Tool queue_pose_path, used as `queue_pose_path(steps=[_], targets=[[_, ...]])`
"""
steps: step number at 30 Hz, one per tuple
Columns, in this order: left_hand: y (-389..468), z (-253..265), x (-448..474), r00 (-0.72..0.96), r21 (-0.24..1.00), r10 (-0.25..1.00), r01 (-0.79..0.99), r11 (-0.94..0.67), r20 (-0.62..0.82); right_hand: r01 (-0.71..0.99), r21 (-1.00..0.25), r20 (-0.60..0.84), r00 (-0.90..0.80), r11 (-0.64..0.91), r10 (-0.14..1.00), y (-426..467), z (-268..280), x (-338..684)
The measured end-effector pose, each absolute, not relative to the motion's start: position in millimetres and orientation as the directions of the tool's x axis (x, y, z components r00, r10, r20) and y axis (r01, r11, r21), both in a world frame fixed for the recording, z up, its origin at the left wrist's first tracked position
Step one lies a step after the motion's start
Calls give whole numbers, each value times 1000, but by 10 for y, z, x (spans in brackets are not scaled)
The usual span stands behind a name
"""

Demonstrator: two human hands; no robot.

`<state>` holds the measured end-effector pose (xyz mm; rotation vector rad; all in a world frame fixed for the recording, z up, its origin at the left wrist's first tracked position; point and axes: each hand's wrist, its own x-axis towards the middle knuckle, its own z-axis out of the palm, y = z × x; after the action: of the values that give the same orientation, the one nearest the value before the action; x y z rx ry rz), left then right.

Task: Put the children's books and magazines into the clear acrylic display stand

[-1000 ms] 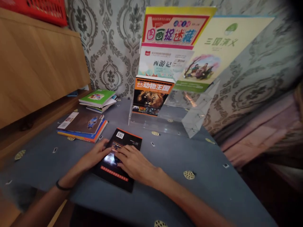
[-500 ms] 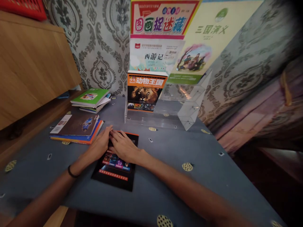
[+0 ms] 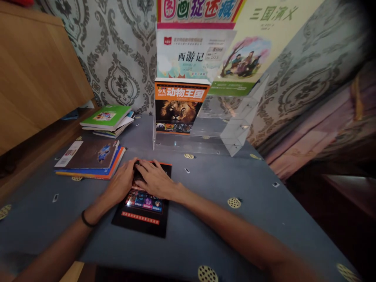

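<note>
A black book (image 3: 138, 230) with colourful pictures and a red strip lies flat on the blue-grey tablecloth in front of me. My right hand (image 3: 155, 181) rests on its upper part, palm down, fingers stretched out and apart. Along the book's upper left edge lies my left hand (image 3: 122, 181), its fingers extended toward the top; the fingertips of both hands come close together there. Behind the book stands a clear acrylic rack (image 3: 235, 135), holding an orange-topped book with a lion (image 3: 179, 111), a pale book (image 3: 190, 43) and a green-and-yellow book (image 3: 243, 82).
To the left lies a stack with a dark grey book (image 3: 88, 154) over blue and orange ones. Behind that stack is another pile topped by a green book (image 3: 107, 117). A wooden cabinet (image 3: 38, 70) borders the left side, and patterned wallpaper (image 3: 120, 78) covers the wall.
The view has tilted down slightly, so the rack's top is cut off more. Both hands stay on the black book, with the right hand's fingers a little more spread.
</note>
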<state>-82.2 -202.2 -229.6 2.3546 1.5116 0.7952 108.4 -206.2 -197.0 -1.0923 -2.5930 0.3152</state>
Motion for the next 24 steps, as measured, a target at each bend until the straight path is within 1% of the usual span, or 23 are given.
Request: queue_pose_path(steps=[3, 7, 11, 14, 17, 21, 24], targets=[[-2021, -2303, -820, 332, 467, 894, 766, -442, 301, 702, -319, 178, -616, 637, 767, -2105, -2006, 1192], [-2008, -2309, -837, 389, 447, 875, 753, -482, 288, 673, -351, 179, -635, 652, 751, -2110, -2038, 1305], [-2007, -2285, -840, 383, 442, 880, 762, -473, 281, 644, -405, 228, -617, 649, 754, -2097, -2046, 1470], [-2010, -2263, -828, 382, 425, 882, 775, -468, 274, 666, -402, 277, -566, 628, 777, -2139, -2087, 1684], [-2014, -2256, -815, 380, 402, 884, 790, -463, 272, 657, -401, 285, -573, 638, 768, -2190, -2135, 1886], [-2017, -2259, -811, 378, 395, 883, 793, -464, 278, 602, -503, 267, -575, 621, 774, -2180, -2180, 2034], [-2017, -2257, -825, 384, 378, 875, 795, -475, 293, 571, -574, 303, -518, 587, 800, -2148, -2207, 2097]])
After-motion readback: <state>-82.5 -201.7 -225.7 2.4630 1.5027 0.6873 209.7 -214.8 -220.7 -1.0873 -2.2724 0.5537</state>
